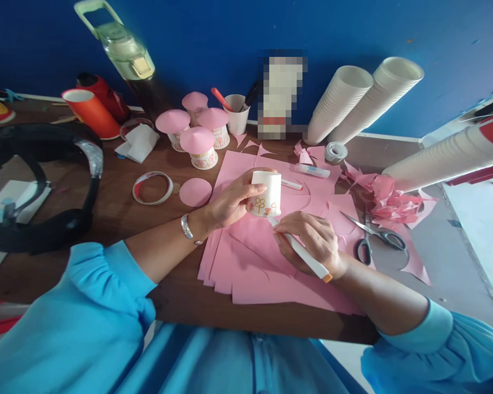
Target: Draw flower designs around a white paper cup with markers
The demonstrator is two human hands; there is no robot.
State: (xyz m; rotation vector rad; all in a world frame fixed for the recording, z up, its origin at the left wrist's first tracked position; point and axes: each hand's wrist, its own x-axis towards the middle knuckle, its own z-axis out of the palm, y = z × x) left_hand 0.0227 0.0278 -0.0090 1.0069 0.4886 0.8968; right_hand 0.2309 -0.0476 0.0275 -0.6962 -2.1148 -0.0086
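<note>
My left hand (236, 200) grips a white paper cup (270, 189), held upside down above the pink paper. Orange and red flowers are drawn around the lower part of the cup, near its rim. In my right hand (307, 238) is a white marker (307, 257) with an orange end, its tip at the cup's lower edge. Beneath both hands lie stacked sheets of pink paper (254, 279). Another marker (292, 185) and a glue stick (312, 171) rest on the sheets behind the cup.
Several decorated cups with pink cone roofs (197, 141) stand behind left, near a pink paper disc (195, 192) and a tape roll (152, 188). Scissors (377, 238) and pink scraps (398, 202) lie right. Tall cup stacks (340, 98) lean by the blue wall; a bottle (127, 57) stands left.
</note>
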